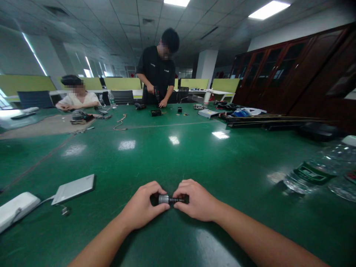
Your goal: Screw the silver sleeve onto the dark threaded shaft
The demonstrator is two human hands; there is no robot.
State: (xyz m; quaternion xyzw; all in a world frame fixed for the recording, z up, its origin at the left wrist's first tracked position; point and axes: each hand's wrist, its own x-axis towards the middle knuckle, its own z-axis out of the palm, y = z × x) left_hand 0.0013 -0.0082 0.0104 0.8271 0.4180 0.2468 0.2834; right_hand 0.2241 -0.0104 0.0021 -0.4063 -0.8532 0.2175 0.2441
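Just above the green tabletop, or resting on it, lies a small silver cylinder (163,199) with a dark ribbed shaft (174,200) pointing right. It looks like a little motor, though its exact kind is unclear. My left hand (141,205) pinches the cylinder between thumb and fingers. From the other side, my right hand (197,200) has its thumb and fingers closed around the shaft's outer end. A dark part shows inside the right-hand grip, partly hidden by the fingers. The two hands face each other with a narrow gap between.
A silver power bank (73,189) and a white device (18,211) joined by a cable lie left. Clear water bottles (311,172) stand right. Across the green table (167,159), a standing person (158,74) holds a power drill (157,94); another person (78,98) sits at far left.
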